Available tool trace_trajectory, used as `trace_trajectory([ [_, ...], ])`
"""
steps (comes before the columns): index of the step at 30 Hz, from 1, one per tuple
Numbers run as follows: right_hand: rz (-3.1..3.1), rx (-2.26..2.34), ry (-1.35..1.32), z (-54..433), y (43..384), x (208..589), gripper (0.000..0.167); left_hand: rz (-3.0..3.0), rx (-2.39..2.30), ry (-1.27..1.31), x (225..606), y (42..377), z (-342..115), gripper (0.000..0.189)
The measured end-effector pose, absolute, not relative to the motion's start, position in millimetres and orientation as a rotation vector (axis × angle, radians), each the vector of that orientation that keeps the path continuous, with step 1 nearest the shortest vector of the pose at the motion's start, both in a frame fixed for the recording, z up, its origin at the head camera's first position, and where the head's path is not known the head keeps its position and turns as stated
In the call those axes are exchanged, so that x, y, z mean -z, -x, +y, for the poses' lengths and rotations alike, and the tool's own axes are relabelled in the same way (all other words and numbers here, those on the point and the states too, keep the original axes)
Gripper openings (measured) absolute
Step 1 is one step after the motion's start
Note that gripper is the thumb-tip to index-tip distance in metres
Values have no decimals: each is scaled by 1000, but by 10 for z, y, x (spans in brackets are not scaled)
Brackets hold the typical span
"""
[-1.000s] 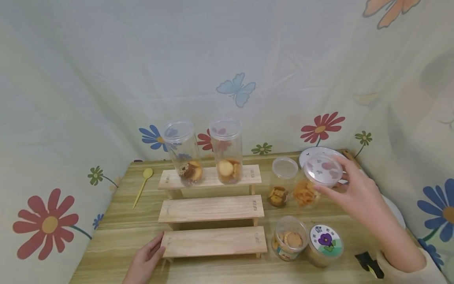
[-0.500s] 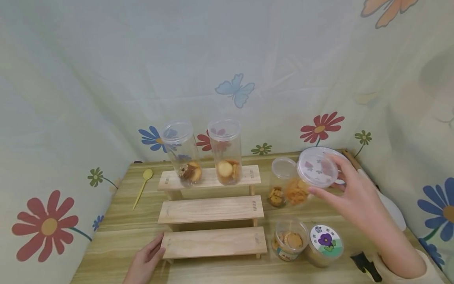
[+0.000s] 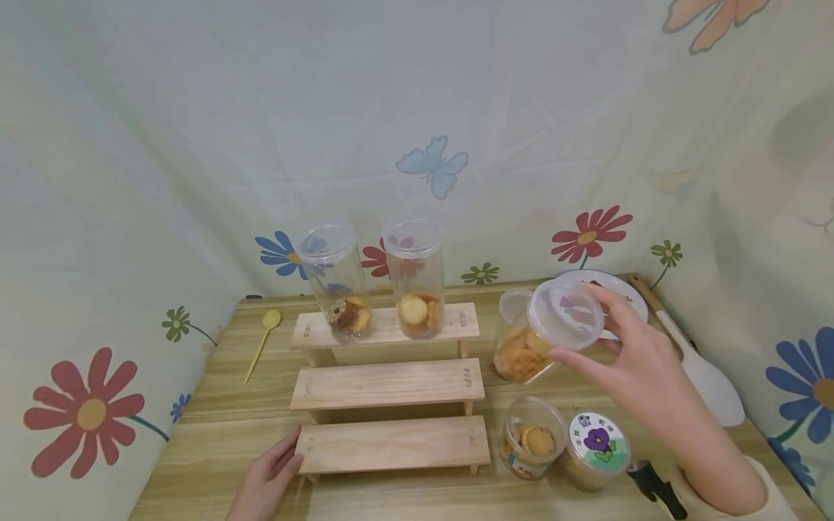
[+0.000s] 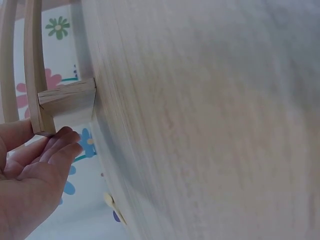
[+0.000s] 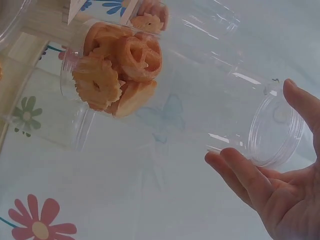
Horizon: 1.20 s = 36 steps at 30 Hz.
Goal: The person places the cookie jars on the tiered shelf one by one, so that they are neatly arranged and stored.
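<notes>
In the head view my right hand (image 3: 641, 347) grips a tall clear plastic jar (image 3: 565, 315) by its lidded top, the thumb on one side and the fingers on the other. Brown-orange cookies (image 5: 117, 70) lie at the jar's bottom, which tilts left in front of another clear jar (image 3: 515, 302), partly hidden. My left hand (image 3: 267, 474) holds the left end of the lowest board of a stepped wooden stand (image 3: 394, 443). In the left wrist view its thumb and fingers lie on either side of the board's end (image 4: 42, 122).
Two tall cookie jars (image 3: 417, 278) stand on the top board. A short cookie jar (image 3: 533, 440) and a flower-lidded tub (image 3: 596, 449) stand right of the stand. Further out are a plate (image 3: 635, 295), a white spatula (image 3: 710, 383), a black-handled object (image 3: 651, 483) and a yellow spoon (image 3: 263, 340).
My right hand has carried the jar left, its bottom passing in front of the other clear jar, and the jar leans more. The left hand stays at the stand.
</notes>
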State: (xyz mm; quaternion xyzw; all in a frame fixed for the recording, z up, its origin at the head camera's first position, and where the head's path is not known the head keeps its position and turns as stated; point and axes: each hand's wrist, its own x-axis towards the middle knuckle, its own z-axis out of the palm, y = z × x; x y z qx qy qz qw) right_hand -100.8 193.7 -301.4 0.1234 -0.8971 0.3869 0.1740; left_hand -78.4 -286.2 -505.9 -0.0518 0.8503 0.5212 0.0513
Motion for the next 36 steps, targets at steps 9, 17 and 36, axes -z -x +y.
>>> trace_trajectory([
  [9,-2557,-1189,-391,1781,999,3039,86,2583,-1584,145,5052,778,-2866,49],
  [17,-2525,-1317,-494,1635,1032,3061,82,2590,-1575,163,5036,783,-2845,48],
  [36,-2405,-1529,-669,1303,1060,3017,78,2562,-1580,175,5051,789,-2860,49],
])
